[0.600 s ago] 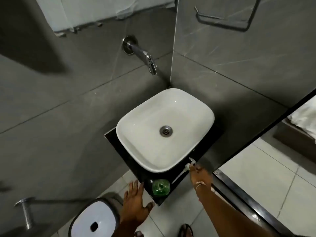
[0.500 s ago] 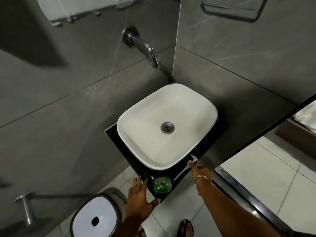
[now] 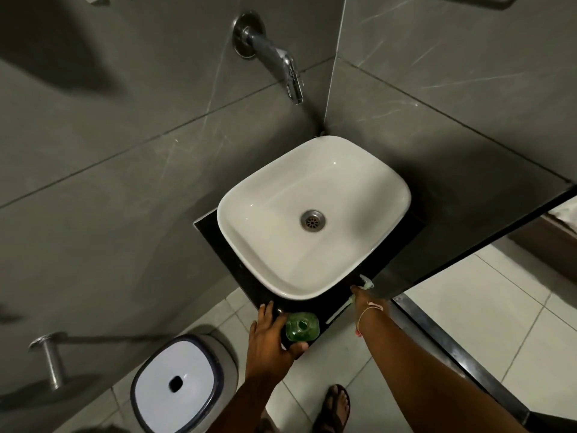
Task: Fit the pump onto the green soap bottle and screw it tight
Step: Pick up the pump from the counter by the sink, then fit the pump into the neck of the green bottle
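Observation:
The green soap bottle stands upright with an open neck on the near corner of the black counter. My left hand lies against its left side with the fingers stretched out flat and the thumb at the bottle's near side. The white pump lies on the counter to the right of the bottle, and its thin tube points toward the bottle. My right hand is down on the pump's middle with the fingers curled over it. The fingertips are hidden.
A white basin fills most of the counter, under a chrome wall tap. A white-lidded bin stands on the floor at the left. A dark door frame runs along the right. My sandalled foot is below.
My left hand has moved forward and right until it reached the bottle, with its thumb now along the near side. My right hand has stayed on the pump. The camera has tilted down a little.

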Motion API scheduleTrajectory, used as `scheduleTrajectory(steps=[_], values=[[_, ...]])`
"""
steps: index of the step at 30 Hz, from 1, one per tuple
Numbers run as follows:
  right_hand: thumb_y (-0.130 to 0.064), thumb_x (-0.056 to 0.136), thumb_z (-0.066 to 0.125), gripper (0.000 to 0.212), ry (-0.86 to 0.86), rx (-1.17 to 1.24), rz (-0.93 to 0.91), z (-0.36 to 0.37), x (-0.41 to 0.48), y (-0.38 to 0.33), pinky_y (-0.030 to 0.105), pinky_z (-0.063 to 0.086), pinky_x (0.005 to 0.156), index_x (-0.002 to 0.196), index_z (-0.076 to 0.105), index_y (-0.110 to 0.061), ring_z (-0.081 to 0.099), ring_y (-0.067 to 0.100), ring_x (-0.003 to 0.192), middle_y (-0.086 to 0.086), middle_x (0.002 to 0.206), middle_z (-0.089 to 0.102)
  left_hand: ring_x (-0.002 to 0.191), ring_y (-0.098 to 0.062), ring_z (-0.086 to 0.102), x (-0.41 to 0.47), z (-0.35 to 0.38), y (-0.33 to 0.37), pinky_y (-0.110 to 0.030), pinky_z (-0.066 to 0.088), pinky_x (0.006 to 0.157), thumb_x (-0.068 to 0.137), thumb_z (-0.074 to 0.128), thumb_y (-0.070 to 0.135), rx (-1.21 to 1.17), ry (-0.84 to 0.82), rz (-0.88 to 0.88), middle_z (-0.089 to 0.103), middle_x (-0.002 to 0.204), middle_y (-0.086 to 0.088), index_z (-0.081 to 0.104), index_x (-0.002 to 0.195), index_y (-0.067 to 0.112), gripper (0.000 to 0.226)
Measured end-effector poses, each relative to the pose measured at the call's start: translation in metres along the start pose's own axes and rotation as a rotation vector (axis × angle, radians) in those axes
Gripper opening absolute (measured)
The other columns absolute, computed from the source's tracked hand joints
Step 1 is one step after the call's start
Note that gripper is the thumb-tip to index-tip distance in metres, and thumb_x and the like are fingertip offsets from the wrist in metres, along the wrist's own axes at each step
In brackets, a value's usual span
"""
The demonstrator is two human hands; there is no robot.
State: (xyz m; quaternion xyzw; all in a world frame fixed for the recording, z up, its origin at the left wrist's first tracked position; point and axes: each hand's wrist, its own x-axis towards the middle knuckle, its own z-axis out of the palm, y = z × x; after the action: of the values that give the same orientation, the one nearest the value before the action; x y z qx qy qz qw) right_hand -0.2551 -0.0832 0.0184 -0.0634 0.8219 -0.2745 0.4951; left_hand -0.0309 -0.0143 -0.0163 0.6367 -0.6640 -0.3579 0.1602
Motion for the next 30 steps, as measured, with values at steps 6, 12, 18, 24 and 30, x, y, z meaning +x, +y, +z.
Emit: scheduleTrajectory(steps=[6,12,18,24,30], values=[[-0.048,0.074,0.075,0.031,0.1,0.303,-0.246,-0.02,-0.078,0.015,0.04,0.049,0.08,0.085,0.073,-0.02,0.064,0.023,0.091,0.005,0.095,0.07,0.147,-0.018,-0.001,0.004,0.001,-0.008,-0.053,0.008,0.116,0.063,0.056,0.078,0.065,0.028,0.09,0.018,0.159,-0.005,0.053,0.12,0.031,0.074],[-0.033,0.071,0.08,0.022,0.057,0.378,-0.649,-0.01,-0.136,0.028,0.026,0.05,0.083,0.089,0.076,-0.022,0.068,0.008,0.092,-0.002,0.093,0.076,0.145,-0.014,-0.014,0.003,0.002,-0.011,-0.05,-0.009,0.115,0.065,0.055,0.078,0.104,0.071,0.118,0.012,0.16,-0.004,0.053,0.12,0.036,0.07],[-0.045,0.062,0.077,0.029,0.052,0.283,-0.801,0.017,-0.133,0.048,0.029,0.046,0.092,0.089,0.073,-0.036,0.06,0.008,0.104,-0.004,0.105,0.067,0.145,-0.016,-0.016,0.002,0.001,-0.01,-0.052,-0.011,0.116,0.065,0.052,0.08,0.142,0.079,0.114,0.007,0.16,-0.001,0.05,0.125,0.04,0.073],[-0.049,0.066,0.074,0.032,0.049,0.021,-1.005,0.031,-0.11,0.073,0.019,0.039,0.086,0.093,0.061,-0.061,0.048,0.001,0.11,-0.038,0.106,0.054,0.145,-0.017,-0.016,0.002,0.0,-0.008,-0.054,-0.009,0.117,0.066,0.047,0.081,0.17,0.072,0.105,0.007,0.16,-0.001,0.05,0.125,0.04,0.073],[-0.06,0.07,0.065,0.038,0.064,-0.221,-1.039,0.041,-0.086,0.099,0.018,0.034,0.087,0.104,0.052,-0.069,0.036,-0.008,0.114,-0.041,0.114,0.041,0.146,-0.019,-0.016,0.002,0.001,-0.008,-0.054,-0.007,0.118,0.073,0.057,0.068,0.21,0.05,0.09,0.006,0.161,-0.002,0.049,0.129,0.036,0.065]])
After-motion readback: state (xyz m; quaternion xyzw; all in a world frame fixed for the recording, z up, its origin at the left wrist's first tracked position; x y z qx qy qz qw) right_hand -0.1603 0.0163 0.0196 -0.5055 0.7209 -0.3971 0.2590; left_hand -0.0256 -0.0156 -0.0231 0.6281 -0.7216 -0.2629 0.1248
